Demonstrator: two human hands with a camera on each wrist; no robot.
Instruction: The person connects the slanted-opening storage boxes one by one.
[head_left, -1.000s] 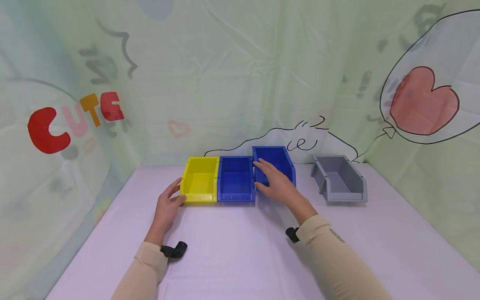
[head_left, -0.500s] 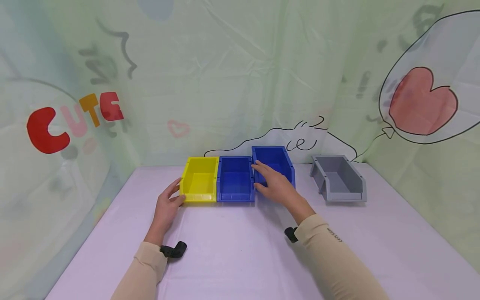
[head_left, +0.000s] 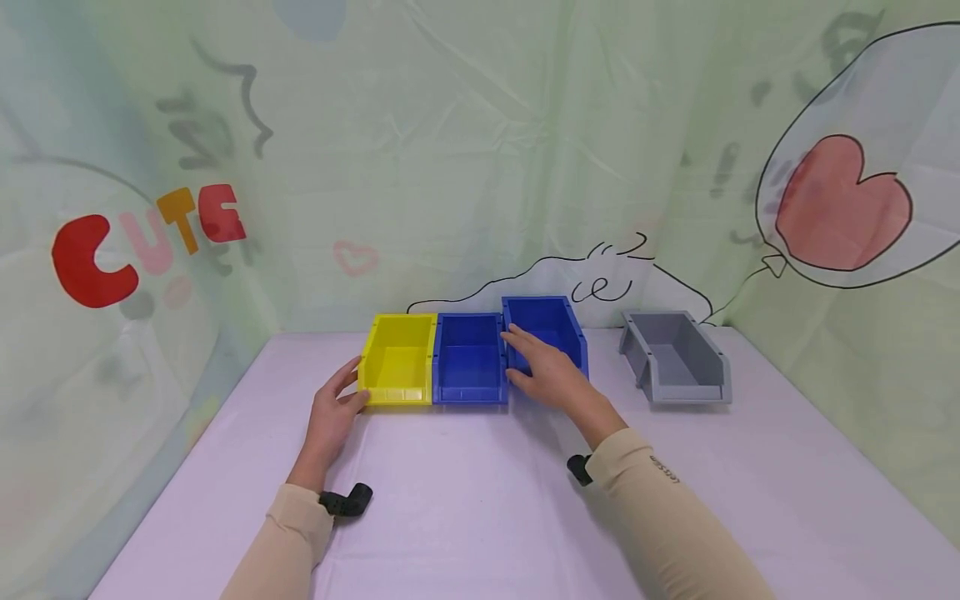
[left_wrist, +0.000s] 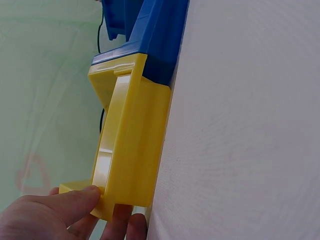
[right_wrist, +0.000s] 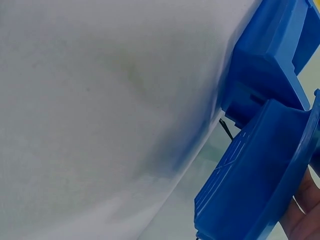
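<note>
A yellow open-front storage bin (head_left: 397, 367) stands on the table, its right wall against a blue storage bin (head_left: 470, 358). My left hand (head_left: 333, 417) holds the yellow bin's front left corner, thumb on the front lip and fingers around the side, as the left wrist view shows. To the right, a second blue storage bin (head_left: 543, 321) is in my right hand (head_left: 553, 375), which reaches across its front and grips its left wall. In the right wrist view this blue bin (right_wrist: 255, 175) hangs tilted above the cloth, beside the standing blue one. My right fingers are partly hidden behind its rim.
A grey storage bin (head_left: 678, 358) stands apart at the right of the table. A pale cloth covers the table (head_left: 465, 500). Printed curtains hang close behind the bins and along both sides.
The blue bin in my right hand has come down slightly, close against the standing blue bin. My left hand keeps its hold on the yellow bin.
</note>
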